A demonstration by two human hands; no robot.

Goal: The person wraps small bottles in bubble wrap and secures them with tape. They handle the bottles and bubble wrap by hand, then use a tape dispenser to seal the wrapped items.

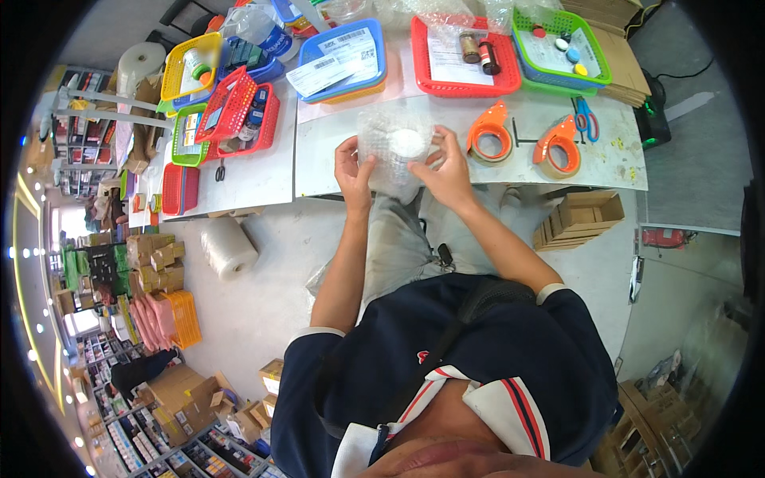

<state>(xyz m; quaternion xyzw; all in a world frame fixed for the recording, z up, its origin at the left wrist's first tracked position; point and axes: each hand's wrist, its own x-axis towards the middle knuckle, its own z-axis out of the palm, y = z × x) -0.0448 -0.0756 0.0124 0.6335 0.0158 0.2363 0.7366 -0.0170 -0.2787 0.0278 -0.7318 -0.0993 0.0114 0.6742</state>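
Both hands hold a piece of clear bubble wrap [376, 140] at the front edge of the white table. A white-capped bottle [407, 144] lies on or in the wrap, partly seen through it. My left hand [354, 173] grips the left edge of the wrap between thumb and fingers. My right hand [445, 170] holds the right side, its thumb against the bottle below the cap. Right of it lie two orange tape dispensers [490, 134] [559, 146] with rolls of tape, and scissors [587, 119] with blue and red handles.
A blue basket [382, 60] with printed papers, a red basket [469, 89] with two bottles and a green basket [562, 80] with small capped bottles stand behind. More baskets [239, 119] and black scissors [220, 172] are at left. Cardboard boxes [588, 215] and a bubble wrap roll [230, 248] stand below.
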